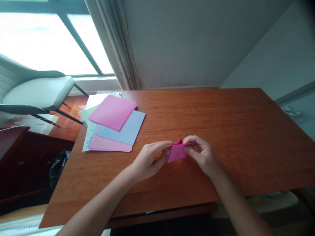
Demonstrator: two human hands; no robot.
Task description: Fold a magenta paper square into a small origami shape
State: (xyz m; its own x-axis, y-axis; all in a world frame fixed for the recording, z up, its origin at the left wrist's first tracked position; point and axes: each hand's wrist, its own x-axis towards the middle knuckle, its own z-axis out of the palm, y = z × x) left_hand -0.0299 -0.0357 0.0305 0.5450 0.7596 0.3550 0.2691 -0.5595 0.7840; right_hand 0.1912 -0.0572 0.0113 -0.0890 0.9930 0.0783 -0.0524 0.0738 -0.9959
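Observation:
A small folded piece of bright pink paper (177, 153) is held up between my hands, over the near middle of the wooden table (209, 111). It has several pointed corners, one sticking upward. My left hand (152, 159) pinches its left side between thumb and fingers. On the other side, my right hand (200, 154) grips the right corner with thumb and forefinger. My fingertips hide parts of the folds.
At the table's left lie pink sheets (113, 111), a light blue sheet (123, 131) and paler pink sheets (108, 142), overlapping. A white chair (36, 91) stands by the window, beside a curtain (115, 42). A black plastic bag (58, 167) hangs near a dark red cabinet (27, 160).

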